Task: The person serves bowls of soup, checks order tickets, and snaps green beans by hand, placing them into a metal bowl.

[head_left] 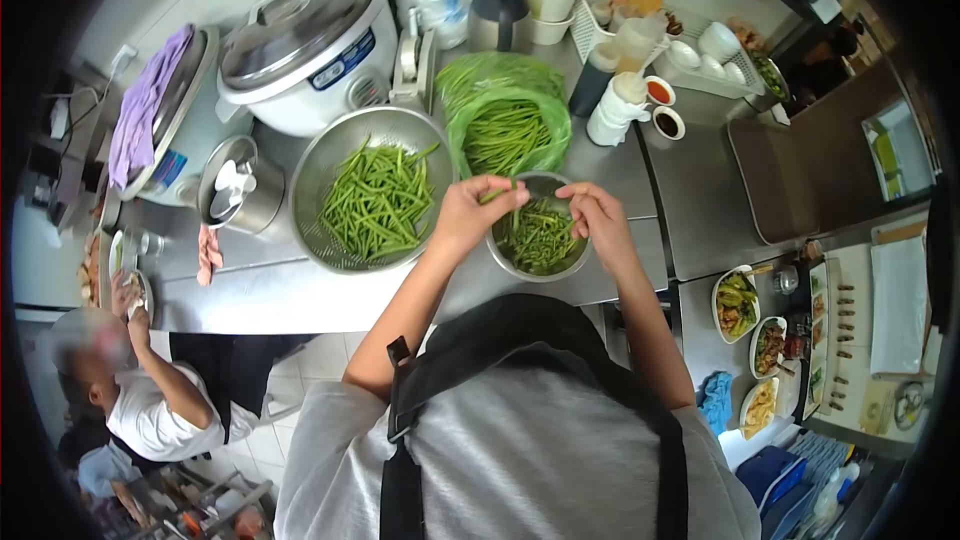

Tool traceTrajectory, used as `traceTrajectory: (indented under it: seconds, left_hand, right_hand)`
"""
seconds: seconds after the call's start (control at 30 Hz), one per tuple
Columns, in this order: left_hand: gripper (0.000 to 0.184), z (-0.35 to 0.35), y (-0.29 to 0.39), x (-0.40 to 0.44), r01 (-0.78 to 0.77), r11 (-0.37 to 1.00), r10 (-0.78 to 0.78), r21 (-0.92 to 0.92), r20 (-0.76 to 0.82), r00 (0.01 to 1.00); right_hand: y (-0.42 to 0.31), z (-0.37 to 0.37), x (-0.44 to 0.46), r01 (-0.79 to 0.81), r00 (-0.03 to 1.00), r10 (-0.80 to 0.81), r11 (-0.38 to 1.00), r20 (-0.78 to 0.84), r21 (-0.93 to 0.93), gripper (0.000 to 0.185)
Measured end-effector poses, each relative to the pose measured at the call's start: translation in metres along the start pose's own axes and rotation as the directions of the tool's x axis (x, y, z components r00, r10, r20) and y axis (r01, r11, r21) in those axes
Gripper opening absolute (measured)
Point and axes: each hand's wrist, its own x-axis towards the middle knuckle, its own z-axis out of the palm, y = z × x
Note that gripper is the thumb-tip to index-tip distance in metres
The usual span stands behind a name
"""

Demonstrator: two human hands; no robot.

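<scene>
Both hands are over a small metal bowl [541, 252] holding short green bean scraps. Closed at the bowl's upper left rim, my left hand [478, 210] pinches a green bean piece [514, 186]. My right hand [598, 222] is at the bowl's right rim, its fingers curled and pressed together; a small green bit shows by the fingertips. To the left stands a large perforated metal colander [312, 202] with cut green beans [378, 202]. Behind the small bowl lies an open green plastic bag [470, 80] of long green beans [506, 136].
Behind the colander are a large rice cooker [312, 60] and a metal pot [245, 190]. Sauce bottles [618, 105] and small sauce dishes [668, 122] stand at the back right. Food dishes [736, 304] are farther right. Another person [170, 390] works at far left.
</scene>
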Motion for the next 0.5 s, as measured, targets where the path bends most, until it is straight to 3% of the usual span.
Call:
traceTrajectory:
  seconds: [0.17,0.3,0.4,0.43,0.5]
  left_hand:
    - [0.017,0.014,-0.010,0.011,-0.119,0.987,0.108,-0.107,-0.106,0.989]
    - [0.011,0.020,-0.014,0.010,-0.128,0.986,0.111,-0.104,-0.154,0.982]
    - [0.010,0.023,-0.026,0.011,-0.114,0.988,0.099,-0.104,-0.140,0.985]
    - [0.009,0.024,-0.027,0.010,-0.108,0.977,0.093,-0.183,-0.090,0.992]
    - [0.011,0.031,-0.030,0.006,0.048,0.945,-0.062,-0.323,-0.033,0.998]
  right_hand:
    - [0.003,0.026,-0.008,-0.085,0.985,0.088,0.996,0.145,-0.029,0.023]
    - [0.006,0.035,-0.009,0.134,0.990,-0.118,0.955,0.076,-0.265,0.018]
    - [-0.010,0.036,-0.014,0.308,0.951,-0.261,0.787,0.164,-0.534,0.014]
    - [-0.010,0.037,-0.015,0.358,0.934,-0.307,0.767,0.184,-0.533,0.013]
    - [-0.010,0.041,-0.016,0.459,0.887,-0.403,0.719,0.225,-0.522,0.011]
